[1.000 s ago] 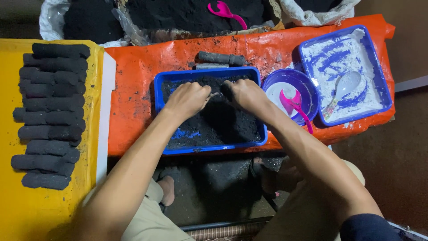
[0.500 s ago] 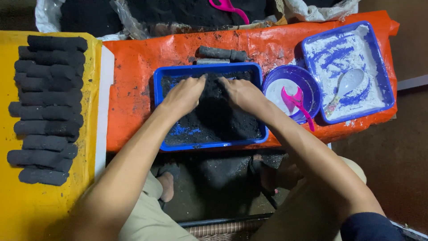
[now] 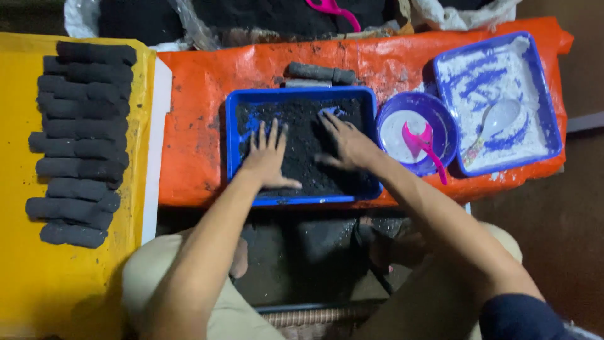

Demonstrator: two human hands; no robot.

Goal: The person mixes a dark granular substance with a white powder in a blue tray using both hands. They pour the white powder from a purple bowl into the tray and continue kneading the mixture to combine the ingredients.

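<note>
While I knelt at the low counter draped in orange sheeting, both my hands lay open and flat, fingers spread, on the black powder inside the blue tray. My left hand pressed the near-left part of the heap; my right hand rested just beside it toward the tray's right wall. Neither hand gripped anything. On the yellow sheet to my left, a stack of dark pressed logs lay finished in a column, and two more logs sat just behind the tray. The powder in the tray was loose and unshaped, so by my reckoning that batch had yet to be formed. To the right stood a round purple bowl with a pink scoop, and beyond it a second blue tray dusted white, holding a pale spoon.
</note>
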